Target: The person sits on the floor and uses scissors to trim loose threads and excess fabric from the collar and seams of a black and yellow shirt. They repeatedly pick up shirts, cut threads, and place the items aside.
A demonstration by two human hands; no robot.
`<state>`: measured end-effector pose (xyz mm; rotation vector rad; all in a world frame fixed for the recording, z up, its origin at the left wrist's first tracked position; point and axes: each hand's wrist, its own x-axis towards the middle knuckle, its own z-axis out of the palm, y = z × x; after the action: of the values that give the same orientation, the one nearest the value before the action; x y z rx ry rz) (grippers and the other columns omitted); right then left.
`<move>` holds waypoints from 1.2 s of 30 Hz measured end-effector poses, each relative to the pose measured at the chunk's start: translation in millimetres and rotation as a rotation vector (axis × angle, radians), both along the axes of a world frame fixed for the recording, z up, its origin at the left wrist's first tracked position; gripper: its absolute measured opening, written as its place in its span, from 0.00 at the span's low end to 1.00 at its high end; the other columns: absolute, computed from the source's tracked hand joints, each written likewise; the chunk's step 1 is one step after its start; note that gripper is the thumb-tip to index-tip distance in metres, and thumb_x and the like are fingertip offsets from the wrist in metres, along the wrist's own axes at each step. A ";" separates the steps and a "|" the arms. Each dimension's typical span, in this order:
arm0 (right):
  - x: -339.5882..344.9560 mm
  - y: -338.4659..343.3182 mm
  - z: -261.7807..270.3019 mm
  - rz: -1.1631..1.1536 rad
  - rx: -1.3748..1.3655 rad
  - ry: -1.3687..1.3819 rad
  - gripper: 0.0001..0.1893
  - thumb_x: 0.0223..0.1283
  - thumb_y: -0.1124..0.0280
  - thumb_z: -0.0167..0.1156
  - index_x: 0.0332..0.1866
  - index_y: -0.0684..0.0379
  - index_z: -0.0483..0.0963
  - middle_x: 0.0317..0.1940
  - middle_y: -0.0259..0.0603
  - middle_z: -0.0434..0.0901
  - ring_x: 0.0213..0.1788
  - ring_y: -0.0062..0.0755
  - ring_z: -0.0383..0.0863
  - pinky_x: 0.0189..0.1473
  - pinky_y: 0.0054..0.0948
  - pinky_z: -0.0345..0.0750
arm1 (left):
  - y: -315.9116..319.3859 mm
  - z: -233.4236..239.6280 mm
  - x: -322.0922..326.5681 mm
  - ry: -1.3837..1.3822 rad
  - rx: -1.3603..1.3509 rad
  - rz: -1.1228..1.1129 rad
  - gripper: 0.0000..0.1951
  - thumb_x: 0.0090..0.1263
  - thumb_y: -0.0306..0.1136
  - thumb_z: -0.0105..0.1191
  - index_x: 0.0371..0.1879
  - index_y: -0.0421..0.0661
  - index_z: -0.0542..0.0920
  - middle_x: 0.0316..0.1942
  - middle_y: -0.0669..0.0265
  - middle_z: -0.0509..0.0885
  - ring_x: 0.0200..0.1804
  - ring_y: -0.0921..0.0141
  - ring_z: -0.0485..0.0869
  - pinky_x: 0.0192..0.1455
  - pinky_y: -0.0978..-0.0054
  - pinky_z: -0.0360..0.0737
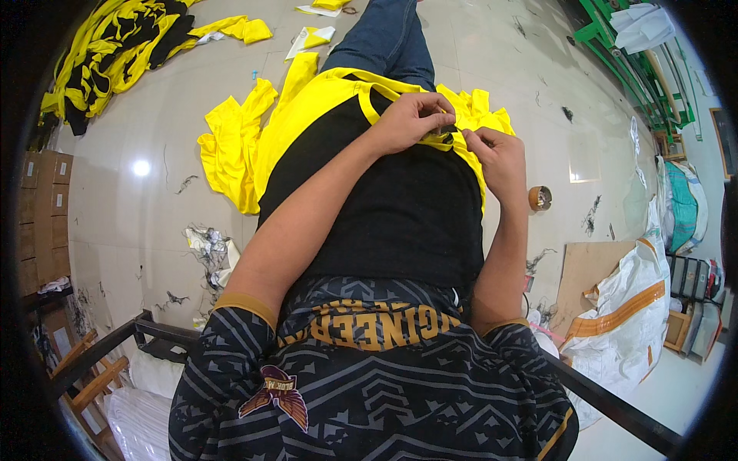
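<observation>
A black and yellow garment (398,213) lies spread over my lap, its yellow sleeves hanging down on both sides. Near its yellow-edged neckline, my left hand (418,121) has thumb and index finger pinched together. A small dark piece shows just beside those fingertips; what it is I cannot tell. Close by on the right, my right hand (496,152) pinches the yellow edge of the garment between thumb and fingers. The fingertips of the two hands are a short gap apart.
Yellow and black garments (121,52) lie heaped on the floor at upper left. Cardboard boxes (46,213) stand at the left edge. A small round container (540,198), dark thread scraps and a large white sack (622,322) are on the right. A green metal frame (628,75) stands at upper right.
</observation>
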<state>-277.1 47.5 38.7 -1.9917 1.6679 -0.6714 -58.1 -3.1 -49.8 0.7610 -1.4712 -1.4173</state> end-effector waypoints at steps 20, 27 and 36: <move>-19.2 2.7 -20.1 0.065 0.253 -0.186 0.22 0.75 0.55 0.67 0.39 0.68 0.88 0.23 0.39 0.81 0.28 0.28 0.77 0.35 0.33 0.73 | -1.4 2.1 15.1 -0.040 -0.018 -0.191 0.09 0.82 0.33 0.68 0.47 0.40 0.89 0.41 0.70 0.91 0.45 0.77 0.86 0.54 0.76 0.82; -15.6 0.0 -22.6 0.089 0.298 -0.266 0.22 0.77 0.54 0.66 0.37 0.66 0.88 0.22 0.33 0.78 0.28 0.24 0.75 0.35 0.31 0.70 | 0.2 2.9 11.9 0.043 0.019 -0.057 0.07 0.83 0.30 0.67 0.47 0.38 0.89 0.38 0.67 0.92 0.42 0.76 0.89 0.51 0.75 0.86; -10.2 -4.0 -23.0 0.093 0.301 -0.313 0.18 0.80 0.60 0.66 0.37 0.64 0.87 0.23 0.27 0.76 0.27 0.15 0.70 0.33 0.24 0.64 | -0.2 5.6 13.0 0.126 0.040 0.023 0.06 0.83 0.27 0.67 0.50 0.38 0.91 0.39 0.66 0.94 0.42 0.76 0.92 0.51 0.78 0.87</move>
<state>-287.4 43.5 15.8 -1.6465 1.3898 -0.6202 -45.1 -3.3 -44.1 0.6984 -1.3374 -1.4539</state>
